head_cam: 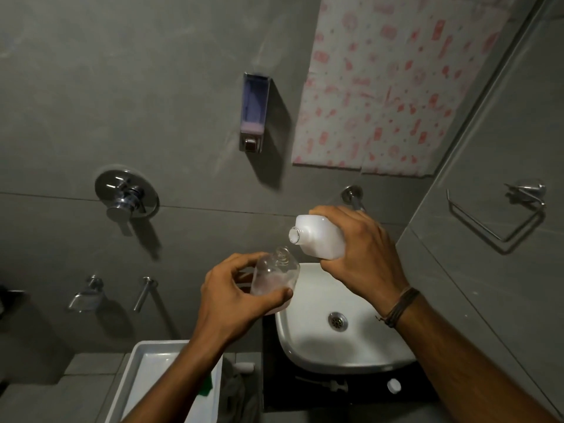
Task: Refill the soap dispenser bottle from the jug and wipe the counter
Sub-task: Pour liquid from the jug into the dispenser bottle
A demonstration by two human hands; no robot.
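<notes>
Grey bathroom tiles backed the basin (305, 352). Our left grip (232, 303) held the clear dispenser bottle (274, 276) above its far-left rim. Our right grip (363, 254) clasped the white jug (317, 236), tipped just above the bottle's neck, likely so spills fell in.

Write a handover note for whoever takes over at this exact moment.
The left hand grips the clear dispenser bottle, neck open, a little pale soap at its bottom.
The right hand grips the white jug, uncapped, tilted, mouth just above the bottle's neck, not touching. No stream visible.
A white cap lies on the dark counter beside the sink.
Done: both opened. Left: pour, recap, wipe the counter.
</notes>
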